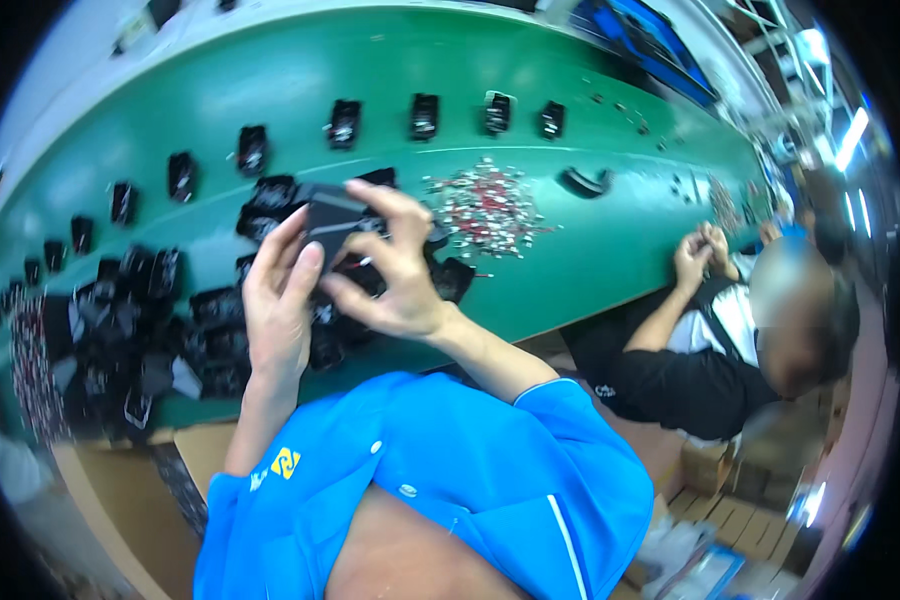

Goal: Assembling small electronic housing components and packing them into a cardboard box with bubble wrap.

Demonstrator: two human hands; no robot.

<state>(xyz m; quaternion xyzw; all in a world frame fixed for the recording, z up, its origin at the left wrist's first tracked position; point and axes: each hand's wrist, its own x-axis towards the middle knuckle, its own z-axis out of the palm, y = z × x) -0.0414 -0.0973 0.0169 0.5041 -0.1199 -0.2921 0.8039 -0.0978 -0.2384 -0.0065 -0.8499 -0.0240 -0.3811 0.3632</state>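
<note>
A: Why is the black plastic part [332,222] held so high above the green desk [590,270]?

B: I think to see it well. The left hand [278,300] supports it from behind with a closed grip, and the right hand [395,270] pinches its front edge with thumb and fingers.

A: And where does it sit?

B: Between both grips, at the fingertips. The heap of black parts [140,330] lies below the left hand, and the pile of small silver and red pieces [485,210] lies just right of the right hand.
</note>
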